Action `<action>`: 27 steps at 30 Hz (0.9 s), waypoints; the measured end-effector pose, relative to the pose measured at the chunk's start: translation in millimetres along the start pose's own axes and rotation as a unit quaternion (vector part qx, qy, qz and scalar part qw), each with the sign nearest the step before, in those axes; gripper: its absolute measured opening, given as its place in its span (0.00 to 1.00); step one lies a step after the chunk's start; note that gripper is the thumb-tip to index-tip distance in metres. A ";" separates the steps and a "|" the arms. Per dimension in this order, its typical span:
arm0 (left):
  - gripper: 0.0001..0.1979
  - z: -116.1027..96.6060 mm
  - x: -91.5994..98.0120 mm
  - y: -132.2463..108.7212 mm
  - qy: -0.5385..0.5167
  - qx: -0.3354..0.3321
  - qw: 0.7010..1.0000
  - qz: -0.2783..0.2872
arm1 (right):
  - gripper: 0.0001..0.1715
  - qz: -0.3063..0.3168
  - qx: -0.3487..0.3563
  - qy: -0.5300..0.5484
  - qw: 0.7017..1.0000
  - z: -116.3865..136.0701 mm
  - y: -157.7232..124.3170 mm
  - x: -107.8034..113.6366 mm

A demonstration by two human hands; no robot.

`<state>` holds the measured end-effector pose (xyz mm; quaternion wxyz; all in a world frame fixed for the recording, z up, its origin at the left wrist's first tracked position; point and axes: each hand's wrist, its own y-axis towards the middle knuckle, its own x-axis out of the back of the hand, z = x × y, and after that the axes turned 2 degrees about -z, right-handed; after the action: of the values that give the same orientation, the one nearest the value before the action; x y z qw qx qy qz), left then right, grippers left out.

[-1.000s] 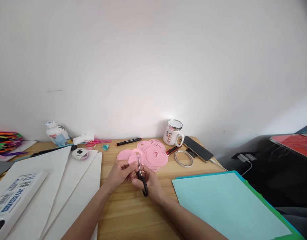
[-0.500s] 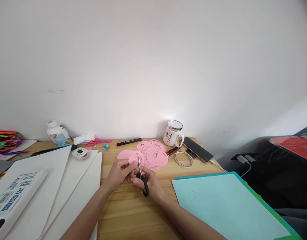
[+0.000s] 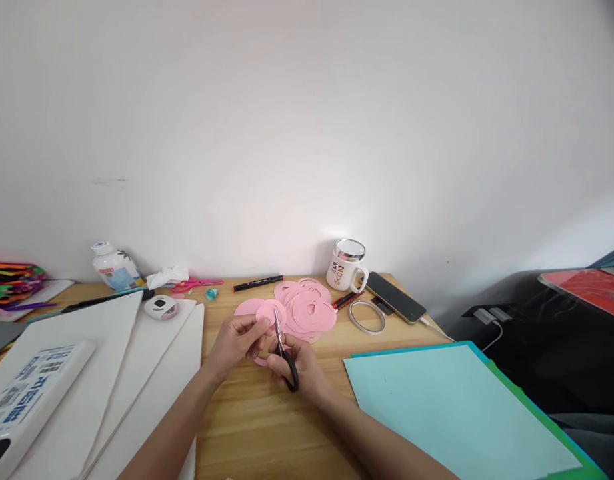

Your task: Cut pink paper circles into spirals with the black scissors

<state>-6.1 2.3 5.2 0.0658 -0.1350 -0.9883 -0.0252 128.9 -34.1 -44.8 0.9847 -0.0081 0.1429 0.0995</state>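
My left hand (image 3: pixel 241 339) pinches a round pink paper piece (image 3: pixel 271 312) near the middle of the wooden table. My right hand (image 3: pixel 295 363) holds black-handled scissors (image 3: pixel 289 371), their blades pointing up at the lower right part of that paper. A thin pink strip hangs below, between the two hands. Another pink disc (image 3: pixel 247 307) lies just behind my left hand. Directly to the right is a heap of pink paper rings and discs (image 3: pixel 314 315). My fingers partly hide the scissors' pivot and the paper's lower edge.
Behind stand a white mug (image 3: pixel 344 268) and a black marker (image 3: pixel 258 284). A tape roll (image 3: pixel 367 318) and a phone (image 3: pixel 397 298) lie right, above light blue sheets (image 3: pixel 447 407). White sheets (image 3: pixel 171 400), a correction-tape dispenser (image 3: pixel 161 307), pink scissors (image 3: pixel 197 285) and a bottle (image 3: pixel 115 267) are left.
The pink piece has shifted slightly left and up with my left hand. More of the pink strip shows under the hands. The scissors have barely moved.
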 end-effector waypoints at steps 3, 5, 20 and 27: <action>0.20 -0.8 0.8 0.4 -0.004 -0.010 1.000 -0.008 | 0.20 0.004 -0.008 0.002 1.000 1.7 -1.0 -0.2; 0.22 -0.7 1.2 0.8 -0.008 -0.019 1.000 -0.016 | 0.21 0.005 -0.015 0.005 1.000 3.7 -1.8 -0.7; 0.22 -2.7 -6.3 -3.2 0.042 -0.019 0.999 -0.024 | 0.24 0.015 0.010 -0.007 1.000 1.6 -1.0 1.1; 0.21 -0.5 -8.5 -2.8 0.051 -0.014 0.998 -0.017 | 0.26 0.018 0.047 0.012 0.999 5.2 -0.1 1.4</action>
<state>1.3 -2.7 4.5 0.1135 -0.1172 -0.9855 -0.0466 131.7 -33.7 -40.2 0.9802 0.0393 0.1596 0.1104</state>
